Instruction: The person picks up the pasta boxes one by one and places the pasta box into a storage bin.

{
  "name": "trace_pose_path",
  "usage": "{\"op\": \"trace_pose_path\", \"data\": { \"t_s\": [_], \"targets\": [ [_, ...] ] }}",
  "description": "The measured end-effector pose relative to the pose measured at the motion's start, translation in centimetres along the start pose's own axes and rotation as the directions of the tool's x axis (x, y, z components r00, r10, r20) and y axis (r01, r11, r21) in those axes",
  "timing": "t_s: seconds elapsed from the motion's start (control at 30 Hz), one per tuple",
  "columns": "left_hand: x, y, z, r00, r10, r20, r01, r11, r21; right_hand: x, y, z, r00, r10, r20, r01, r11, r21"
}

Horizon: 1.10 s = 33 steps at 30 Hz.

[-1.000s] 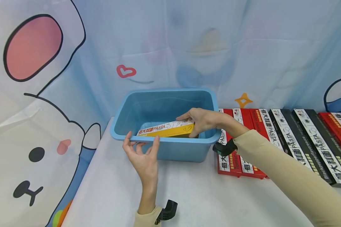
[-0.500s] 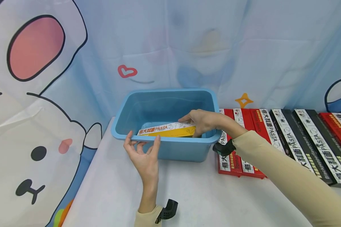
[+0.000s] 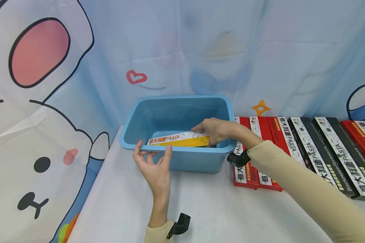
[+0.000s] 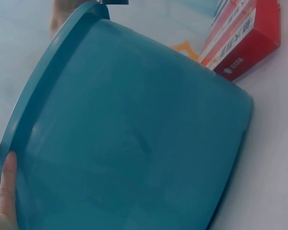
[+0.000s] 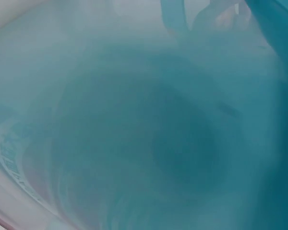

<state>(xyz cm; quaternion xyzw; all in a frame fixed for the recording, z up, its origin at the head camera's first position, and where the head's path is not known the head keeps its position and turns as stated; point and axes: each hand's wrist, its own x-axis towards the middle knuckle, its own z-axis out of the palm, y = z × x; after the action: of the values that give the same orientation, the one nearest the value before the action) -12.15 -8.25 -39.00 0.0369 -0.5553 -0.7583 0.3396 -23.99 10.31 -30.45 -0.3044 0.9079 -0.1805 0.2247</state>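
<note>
A blue plastic bin [image 3: 182,161] stands on the white table, its long side toward me. My left hand [image 3: 155,172] pinches its near rim left of the middle. In the left wrist view a finger [image 4: 7,184] lies along the bin's outer wall, just under the rim. Inside the bin, a yellow and white pasta box [image 3: 185,138] lies lengthwise near the front wall. My right hand [image 3: 216,131] reaches over the bin's right end and grips the box's right end, with the thumb on the near side. Bin wall fills most of the blurred right wrist view.
Right of the bin, red pasta boxes [image 3: 269,130] and black pasta boxes [image 3: 342,152] lie side by side in a row. A red box [image 4: 252,45] sits close to the bin's right end. Behind everything hangs a printed blue curtain [image 3: 176,44].
The pasta box's right end and my right hand have shifted slightly to the right inside the bin. My left hand keeps its hold on the rim.
</note>
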Motion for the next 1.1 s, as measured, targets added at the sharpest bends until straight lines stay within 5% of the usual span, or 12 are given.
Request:
{"op": "trace_pose_path", "data": {
  "t_s": [0.37, 0.67, 0.9, 1.0, 1.1],
  "targets": [
    [-0.1, 0.0, 0.3, 1.0, -0.006, -0.004, 0.006, 1.0, -0.016, 0.0, 0.1, 0.4, 0.996, 0.085, -0.013, -0.084, 0.996, 0.019],
    [0.0, -0.1, 0.3, 1.0, -0.003, -0.004, 0.003, 1.0, -0.008, -1.7, 0.1, 0.0, 0.969, -0.009, -0.247, 0.044, 0.99, 0.136],
    [0.0, 0.0, 0.1, 1.0, -0.002, -0.011, 0.002, 1.0, -0.006, -5.9, -1.8, -0.1, 0.868, -0.021, -0.496, 0.175, 0.948, 0.267],
    [0.0, -0.1, 0.1, 1.0, 0.003, -0.014, -0.003, 1.0, -0.012, -8.3, -2.4, 0.4, 0.789, 0.006, -0.614, 0.225, 0.928, 0.297],
    [-0.2, -0.2, 0.1, 1.0, 0.003, -0.014, -0.003, 1.0, -0.015, -10.5, -2.4, 1.6, 0.683, 0.057, -0.728, 0.265, 0.909, 0.32]
  ]
}}
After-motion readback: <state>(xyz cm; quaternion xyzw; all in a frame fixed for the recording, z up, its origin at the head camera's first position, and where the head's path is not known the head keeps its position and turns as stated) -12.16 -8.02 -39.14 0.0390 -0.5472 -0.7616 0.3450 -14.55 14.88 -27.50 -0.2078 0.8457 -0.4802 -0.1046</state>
